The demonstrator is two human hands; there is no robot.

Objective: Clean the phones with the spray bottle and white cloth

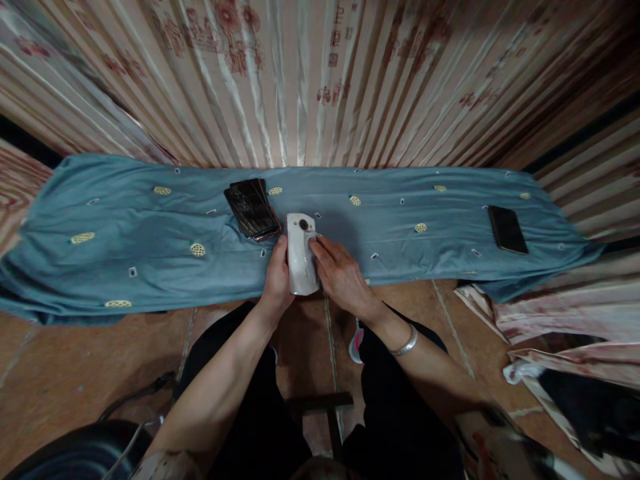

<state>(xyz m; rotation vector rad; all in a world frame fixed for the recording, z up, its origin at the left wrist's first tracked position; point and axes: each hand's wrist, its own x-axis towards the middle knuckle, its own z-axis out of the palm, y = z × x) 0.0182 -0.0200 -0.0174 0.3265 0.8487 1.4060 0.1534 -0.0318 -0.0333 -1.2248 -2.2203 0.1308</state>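
Holding the white phone [301,263] lengthwise, lens end [303,221] away.

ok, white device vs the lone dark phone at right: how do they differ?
The white device shows a round lens; the dark phone, none visible. The white device is in the left hand, right hand touching it; the dark phone lies on the blue cloth. Both are oblong.

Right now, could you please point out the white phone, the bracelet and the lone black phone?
White phone [301,264], head view: middle of its back.
Bracelet [409,343], head view: silvery band.
Lone black phone [508,230], head view: its upper face.
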